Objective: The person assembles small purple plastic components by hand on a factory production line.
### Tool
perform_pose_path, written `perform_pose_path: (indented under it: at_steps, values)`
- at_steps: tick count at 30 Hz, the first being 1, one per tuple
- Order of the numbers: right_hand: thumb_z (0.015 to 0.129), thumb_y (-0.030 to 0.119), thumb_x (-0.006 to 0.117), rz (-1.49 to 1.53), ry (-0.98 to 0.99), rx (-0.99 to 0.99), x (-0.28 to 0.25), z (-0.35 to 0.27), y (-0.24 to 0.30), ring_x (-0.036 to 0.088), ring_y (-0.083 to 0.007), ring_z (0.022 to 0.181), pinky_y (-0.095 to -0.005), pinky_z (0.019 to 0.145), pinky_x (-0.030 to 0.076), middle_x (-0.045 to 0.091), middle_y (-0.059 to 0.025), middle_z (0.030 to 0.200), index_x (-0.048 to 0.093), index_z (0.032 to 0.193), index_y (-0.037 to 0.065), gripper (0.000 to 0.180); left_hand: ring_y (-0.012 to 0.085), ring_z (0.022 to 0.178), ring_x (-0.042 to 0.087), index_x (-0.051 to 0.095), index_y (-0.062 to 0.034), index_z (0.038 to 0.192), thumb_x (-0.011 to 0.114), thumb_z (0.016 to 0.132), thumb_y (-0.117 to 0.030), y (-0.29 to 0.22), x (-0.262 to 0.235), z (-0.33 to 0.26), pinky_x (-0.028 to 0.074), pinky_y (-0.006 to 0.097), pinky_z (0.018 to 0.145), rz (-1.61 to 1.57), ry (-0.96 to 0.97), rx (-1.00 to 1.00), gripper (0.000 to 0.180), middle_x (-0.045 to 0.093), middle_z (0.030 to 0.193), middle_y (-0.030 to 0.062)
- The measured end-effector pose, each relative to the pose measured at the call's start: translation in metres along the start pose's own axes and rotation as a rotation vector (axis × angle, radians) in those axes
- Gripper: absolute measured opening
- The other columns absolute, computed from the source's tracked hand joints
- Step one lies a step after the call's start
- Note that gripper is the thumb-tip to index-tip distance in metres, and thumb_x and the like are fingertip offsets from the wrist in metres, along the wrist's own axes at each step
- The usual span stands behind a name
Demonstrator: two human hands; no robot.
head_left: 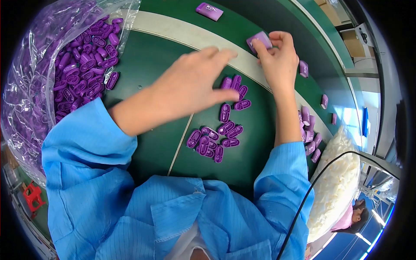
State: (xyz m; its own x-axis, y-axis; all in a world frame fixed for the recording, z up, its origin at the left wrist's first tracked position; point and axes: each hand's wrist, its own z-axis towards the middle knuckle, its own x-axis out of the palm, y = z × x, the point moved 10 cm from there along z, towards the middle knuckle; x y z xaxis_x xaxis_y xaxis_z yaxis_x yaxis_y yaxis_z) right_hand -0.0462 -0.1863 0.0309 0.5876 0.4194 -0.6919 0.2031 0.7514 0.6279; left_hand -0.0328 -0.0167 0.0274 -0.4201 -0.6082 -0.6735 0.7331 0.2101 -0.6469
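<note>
My right hand (277,58) pinches a small purple box-shaped case (256,40) between thumb and fingers, over the far side of the green work surface. My left hand (190,76), slightly blurred, hovers with thumb and fingers apart and nothing visible between them. Near its thumb lies a small group of hollow oval purple plastic parts (242,104). Closer to me is another loose cluster of the same parts (203,145), most with their open side up. A similar purple case (209,11) with white print lies beyond my hands on the green belt.
At the left, a clear plastic bag (32,82) spills a heap of purple parts (82,69). On the right, several purple cases (308,125) are piled beside a bag of whitish pieces (336,186). A black cable (312,186) runs past my right arm. A person (353,216) appears at lower right.
</note>
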Motion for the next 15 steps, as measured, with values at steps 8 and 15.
perform_pose_path:
  at_steps: [8,15]
  values:
    - [0.086,0.013,0.059,0.668,0.323,0.306,0.006,-0.06,-0.011,0.06,-0.0127,0.066,-0.0212,0.056,0.049,0.06,-0.0078,0.087,0.054,0.103,-0.005,0.025,0.0233,0.073,0.062,0.061,0.0026,0.097,0.073,0.069,-0.014,0.007,0.023,0.0,0.051,0.031,0.065,0.102,0.201,-0.055,0.035,0.06,0.085,0.0166]
    - [0.087,0.011,0.057,1.148,0.379,0.523,0.02,-0.075,-0.015,0.06,-0.0119,0.068,-0.0211,0.064,0.052,0.061,-0.0097,0.088,0.051,0.103,-0.003,0.022,0.0132,0.083,0.061,0.061,0.0039,0.099,0.065,0.079,-0.006,0.035,0.035,0.015,0.048,0.025,0.077,-1.031,0.168,-0.42,0.023,0.064,0.087,0.0076]
